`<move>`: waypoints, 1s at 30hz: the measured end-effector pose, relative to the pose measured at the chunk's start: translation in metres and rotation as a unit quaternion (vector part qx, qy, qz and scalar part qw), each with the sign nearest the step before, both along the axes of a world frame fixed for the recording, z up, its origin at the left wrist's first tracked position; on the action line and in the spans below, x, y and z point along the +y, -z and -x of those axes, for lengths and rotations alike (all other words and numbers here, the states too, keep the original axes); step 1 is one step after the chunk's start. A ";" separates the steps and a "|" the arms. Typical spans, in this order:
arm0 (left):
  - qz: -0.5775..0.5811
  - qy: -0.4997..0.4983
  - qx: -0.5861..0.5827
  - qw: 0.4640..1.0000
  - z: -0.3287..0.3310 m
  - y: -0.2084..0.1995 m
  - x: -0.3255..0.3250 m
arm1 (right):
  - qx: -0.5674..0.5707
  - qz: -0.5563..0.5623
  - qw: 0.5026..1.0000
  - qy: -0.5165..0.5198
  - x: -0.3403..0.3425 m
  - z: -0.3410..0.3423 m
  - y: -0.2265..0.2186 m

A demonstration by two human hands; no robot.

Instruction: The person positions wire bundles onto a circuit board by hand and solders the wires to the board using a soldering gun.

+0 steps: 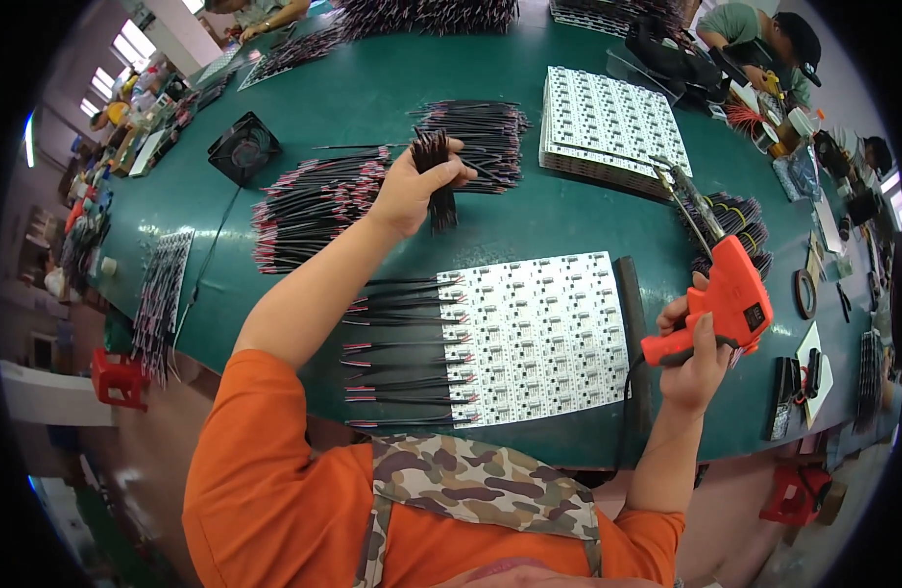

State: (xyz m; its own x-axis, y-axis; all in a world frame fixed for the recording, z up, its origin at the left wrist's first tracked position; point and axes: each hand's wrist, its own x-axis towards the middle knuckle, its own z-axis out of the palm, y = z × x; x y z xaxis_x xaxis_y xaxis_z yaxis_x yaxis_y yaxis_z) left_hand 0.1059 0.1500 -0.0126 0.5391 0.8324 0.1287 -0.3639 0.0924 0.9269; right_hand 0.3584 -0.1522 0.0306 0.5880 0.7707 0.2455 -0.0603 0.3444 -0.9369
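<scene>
My left hand [418,186] is closed around a bundle of short dark wires [432,162], lifted above the green table beside a spread pile of black and red wires [318,211]. In my right hand [696,358] is a red soldering gun [730,299], gripped by its handle, its metal tip slanting up and away to the left. Between my arms lies a white circuit board panel [534,338] covered with rows of small components. Several black wires [402,348] stick out from its left edge. A dark bar [631,338] runs along the panel's right side.
Stacked white circuit panels [612,122] stand at the back right, near banded wire bundles [735,220]. A second wire pile [475,137] lies beyond my left hand. A small black fan [243,149] stands at left, its cord trailing forward. Other people [755,44] work across the table.
</scene>
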 end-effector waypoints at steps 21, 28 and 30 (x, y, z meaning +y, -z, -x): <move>-0.087 0.001 0.057 0.995 -0.022 -0.002 -0.009 | 0.010 0.004 1.000 -0.007 0.002 0.002 0.001; -0.076 0.008 0.097 0.992 -0.023 -0.007 -0.015 | 0.006 0.005 1.000 -0.025 -0.001 0.004 0.003; -0.096 0.003 0.144 0.985 -0.024 -0.021 -0.019 | 0.000 0.014 0.999 -0.036 -0.002 0.004 0.006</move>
State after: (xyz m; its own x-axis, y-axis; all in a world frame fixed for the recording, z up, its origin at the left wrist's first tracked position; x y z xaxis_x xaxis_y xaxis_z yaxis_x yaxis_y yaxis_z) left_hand 0.1298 0.1306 0.0081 0.5815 0.8040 0.1243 -0.0828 -0.0935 0.9922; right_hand 0.3542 -0.1547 0.0246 0.5303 0.8181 0.2224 -0.0849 0.3122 -0.9462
